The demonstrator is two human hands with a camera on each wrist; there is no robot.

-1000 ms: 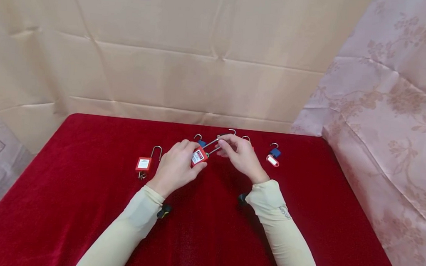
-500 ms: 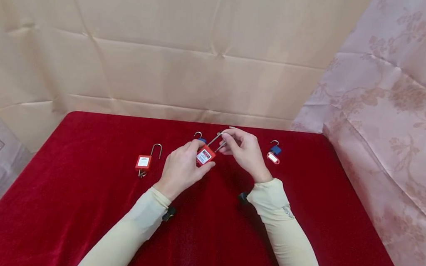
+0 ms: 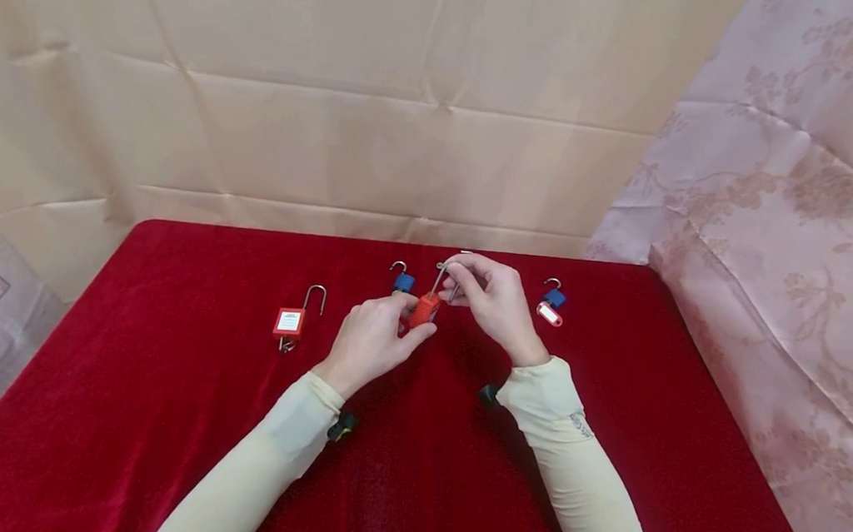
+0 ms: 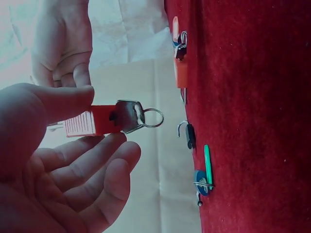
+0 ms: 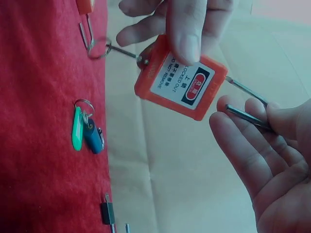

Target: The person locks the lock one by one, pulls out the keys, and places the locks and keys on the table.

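My left hand [image 3: 374,335] pinches the body of a red padlock [image 3: 425,309] between thumb and fingers, lifted a little above the red tablecloth [image 3: 159,412]. A key [image 4: 129,115] with a ring sits in the lock's underside. My right hand [image 3: 494,299] pinches the long steel shackle [image 3: 440,279] just above the body. In the right wrist view the padlock [image 5: 181,80] shows its white label, the left thumb [image 5: 187,29] lies across it, and the right fingers [image 5: 252,145] curl round the shackle [image 5: 247,117].
A second red padlock [image 3: 289,322] with a long shackle lies to the left. A blue padlock [image 3: 403,281] and another blue padlock with a red-and-white tag [image 3: 550,304] lie near the far edge. Cloth backdrops close in behind and on the right.
The held padlock has swung from slanted to nearly upright, and its label has turned away from the head camera. Both hands shifted slightly right and away with it.
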